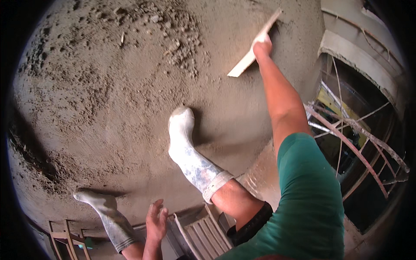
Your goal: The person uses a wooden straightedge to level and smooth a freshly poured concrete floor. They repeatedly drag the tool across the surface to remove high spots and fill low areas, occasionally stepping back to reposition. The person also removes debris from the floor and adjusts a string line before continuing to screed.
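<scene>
My right arm reaches far forward, and my right hand [262, 46] is closed around the back of a long pale float [243, 64]. The float lies slantwise on the smooth wet mortar [229, 95], and the fingers are partly hidden behind its grip. Low in the view, my left hand [156, 221] hangs empty above the floor with its fingers bent and apart. I wear white rubber boots smeared with mortar. One boot [184, 136] is planted in the mid-view, the other boot [104, 212] at the lower left.
Rough, crumbly mortar [177, 43] lies in clumps at the upper left. To the right is a dark opening [368, 203] crossed by rods [346, 141], below a concrete ledge [353, 50]. A slatted frame [206, 236] and a wooden frame [68, 238] stand along the lower edge.
</scene>
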The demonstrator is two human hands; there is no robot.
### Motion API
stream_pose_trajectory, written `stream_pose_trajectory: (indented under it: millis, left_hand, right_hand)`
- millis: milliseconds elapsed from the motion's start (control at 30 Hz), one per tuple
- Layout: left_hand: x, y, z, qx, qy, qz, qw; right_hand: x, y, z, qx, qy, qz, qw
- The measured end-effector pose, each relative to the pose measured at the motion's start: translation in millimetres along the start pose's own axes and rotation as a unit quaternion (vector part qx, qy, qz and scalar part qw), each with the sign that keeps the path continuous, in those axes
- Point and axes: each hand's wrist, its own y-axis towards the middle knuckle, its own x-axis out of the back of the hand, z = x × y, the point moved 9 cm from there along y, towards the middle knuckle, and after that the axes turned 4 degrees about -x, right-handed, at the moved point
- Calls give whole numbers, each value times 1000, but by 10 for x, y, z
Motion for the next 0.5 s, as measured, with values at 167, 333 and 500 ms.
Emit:
stream_pose_trajectory:
  millis: [167,333,500]
  left_hand:
    - [-206,89,11,14,19,23,999]
    - [-166,118,39,-12,53,29,998]
    - [-89,105,-15,-11,40,5,999]
  right_hand:
    - [231,-323,447,130,-41,-13,991]
    - [508,201,-813,-120,46,-89,988]
    - [-157,159,698,-10,-66,-36,997]
